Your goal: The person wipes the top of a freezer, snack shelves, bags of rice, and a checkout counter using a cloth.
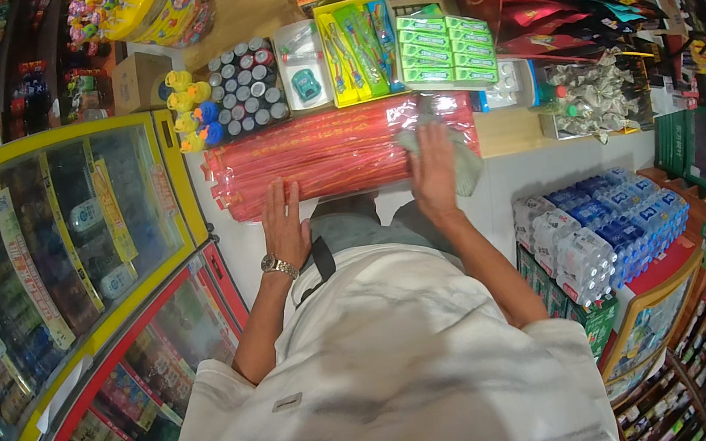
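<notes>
A wide, clear plastic pack of long red sticks or strips (317, 158) lies across the near edge of the wooden counter. My left hand (284, 223), with a metal watch at the wrist, rests on the pack's near edge, its fingers extended and holding nothing. Flat over the pack's right part is my right hand (435, 171), pressing on a grey-green cloth (466, 160) that spreads out from under the palm and hangs past the near edge. Behind the pack stand a tray of small cylindrical items (246, 86), a yellow box of wrapped toothbrush-like items (359, 50) and green gum packs (447, 48).
Yellow and blue rubber ducks (192, 111) stand at the pack's left rear. A yellow-framed glass cabinet (178, 177) rises on the left. Wrapped packs of bottled water (604, 226) are stacked at right. A container of crinkled wrapped items (599, 94) sits farther along the counter.
</notes>
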Motion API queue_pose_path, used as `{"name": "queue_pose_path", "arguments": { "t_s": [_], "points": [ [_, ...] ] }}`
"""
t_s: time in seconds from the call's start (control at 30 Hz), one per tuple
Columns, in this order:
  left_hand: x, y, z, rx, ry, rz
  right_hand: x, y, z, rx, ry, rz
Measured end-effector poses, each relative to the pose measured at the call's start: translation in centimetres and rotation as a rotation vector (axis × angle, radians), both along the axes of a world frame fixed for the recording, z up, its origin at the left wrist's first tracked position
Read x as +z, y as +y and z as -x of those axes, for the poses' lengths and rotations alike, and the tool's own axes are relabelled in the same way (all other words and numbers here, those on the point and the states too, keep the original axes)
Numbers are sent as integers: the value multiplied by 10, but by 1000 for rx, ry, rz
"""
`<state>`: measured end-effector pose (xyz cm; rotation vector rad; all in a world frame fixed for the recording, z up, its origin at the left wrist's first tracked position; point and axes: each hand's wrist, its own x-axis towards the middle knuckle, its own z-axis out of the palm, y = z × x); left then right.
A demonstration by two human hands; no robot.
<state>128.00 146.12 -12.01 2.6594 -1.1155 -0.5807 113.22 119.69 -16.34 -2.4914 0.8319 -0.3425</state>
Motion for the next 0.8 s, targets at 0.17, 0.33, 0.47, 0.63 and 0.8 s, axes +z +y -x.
{"name": "queue_pose_path", "arguments": {
  "t_s": [0.17,0.33,0.47,0.63,0.8],
  "points": [
    [-10,18,-9,-77,42,45,-15,81,-62,705,-167,-217],
    [-20,25,-19,43,89,191,-11,104,-106,819,-91,-49],
    [-28,27,-13,4,-33,124,-3,33,-66,412,-2,115],
    [-26,24,-10,14,-43,164,1,-20,-21,-114,187,194],
    [-8,51,3,86,62,296,-7,28,-66,-94,99,81]
  ]
}}
